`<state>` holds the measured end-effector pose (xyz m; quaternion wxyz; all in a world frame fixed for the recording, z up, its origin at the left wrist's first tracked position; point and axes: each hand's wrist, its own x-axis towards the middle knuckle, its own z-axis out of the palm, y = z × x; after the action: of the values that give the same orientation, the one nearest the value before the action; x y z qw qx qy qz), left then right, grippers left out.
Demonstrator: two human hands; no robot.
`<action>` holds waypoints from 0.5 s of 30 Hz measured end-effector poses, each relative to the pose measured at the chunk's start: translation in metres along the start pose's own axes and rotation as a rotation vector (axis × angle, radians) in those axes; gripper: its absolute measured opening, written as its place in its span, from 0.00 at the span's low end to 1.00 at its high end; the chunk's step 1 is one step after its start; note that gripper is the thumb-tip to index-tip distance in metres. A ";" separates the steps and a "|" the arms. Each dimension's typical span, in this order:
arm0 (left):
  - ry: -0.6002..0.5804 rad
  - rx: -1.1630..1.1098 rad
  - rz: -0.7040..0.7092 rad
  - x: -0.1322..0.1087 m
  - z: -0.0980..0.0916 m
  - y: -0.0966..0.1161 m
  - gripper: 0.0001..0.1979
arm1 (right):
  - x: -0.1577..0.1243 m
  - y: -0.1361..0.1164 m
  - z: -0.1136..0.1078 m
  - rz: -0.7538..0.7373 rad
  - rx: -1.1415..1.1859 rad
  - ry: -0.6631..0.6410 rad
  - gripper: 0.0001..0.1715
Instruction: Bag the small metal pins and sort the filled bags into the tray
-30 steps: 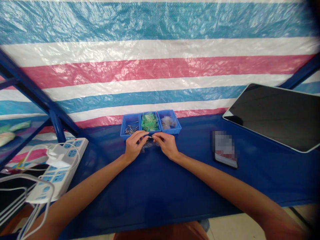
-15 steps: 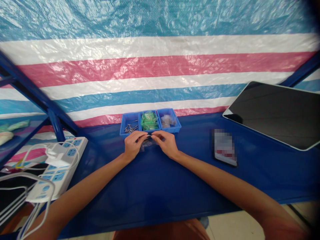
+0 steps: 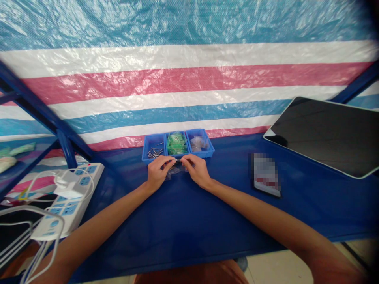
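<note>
My left hand (image 3: pixel 156 172) and my right hand (image 3: pixel 197 170) meet fingertip to fingertip just in front of the blue parts trays. Both are closed in a pinch on a thin metal rod-like piece (image 3: pixel 177 159), one hand at each end; its exact kind is too small to make out. Under the fingers lies a clear plastic bag (image 3: pixel 174 170), partly hidden. Behind my left hand, the left tray (image 3: pixel 146 149) holds several slim metal pieces (image 3: pixel 155 153). Green packets (image 3: pixel 177 143) fill the middle tray, and translucent small bags (image 3: pixel 198 143) sit in the right one.
A white power strip (image 3: pixel 71 205) with plugged-in cables stands at the left, beside my forearm. On the right lie a phone (image 3: pixel 266 175) and a large dark-screened panel (image 3: pixel 328 134). A striped plastic sheet (image 3: pixel 189 75) hangs behind the blue table (image 3: pixel 183 221).
My right fingertips have shifted very slightly to the right, and a little more of the thin piece shows between my hands. The trays and other things stay put.
</note>
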<state>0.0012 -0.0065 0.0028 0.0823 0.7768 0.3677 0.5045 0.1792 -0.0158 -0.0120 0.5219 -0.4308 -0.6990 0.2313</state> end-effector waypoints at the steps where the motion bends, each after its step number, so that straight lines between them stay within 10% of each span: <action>1: 0.004 -0.004 -0.007 0.000 0.000 0.001 0.07 | 0.000 -0.001 0.000 0.000 0.002 0.000 0.15; 15: 0.024 -0.009 0.057 -0.002 0.000 0.000 0.07 | 0.002 -0.002 0.000 -0.068 -0.052 -0.063 0.16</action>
<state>0.0007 -0.0077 0.0011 0.0669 0.7805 0.3439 0.5178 0.1787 -0.0153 -0.0099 0.4960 -0.4127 -0.7350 0.2084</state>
